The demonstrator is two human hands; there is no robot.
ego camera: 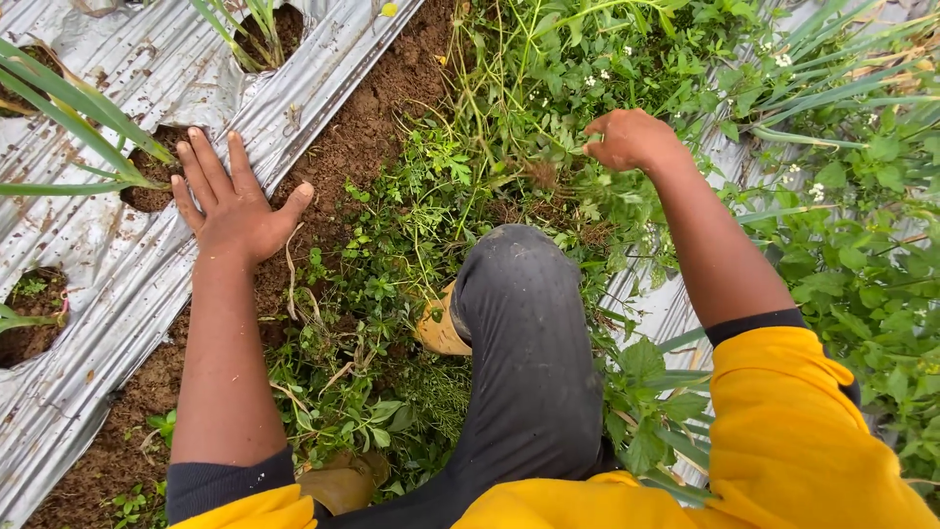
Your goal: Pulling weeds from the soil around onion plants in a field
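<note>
Plastic sheeting (pixel 117 264) covers the bed on the left; the left hand (pixel 233 206) presses flat on its edge and the soil (pixel 372 118), fingers spread wide. A dark trouser knee (pixel 519 294) rises between. The right hand (pixel 632 140) has its fingers closed around weeds (pixel 529 98) growing in the furrow.

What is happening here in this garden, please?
A person in yellow sleeves crouches in a furrow between two planting beds. The left hand lies flat, fingers spread, on the edge of the silver plastic mulch sheet and the bare brown soil. The right hand is closed in a grip on thin green weed stems growing thick in the furrow. A grey trouser knee points forward between both arms.
</note>
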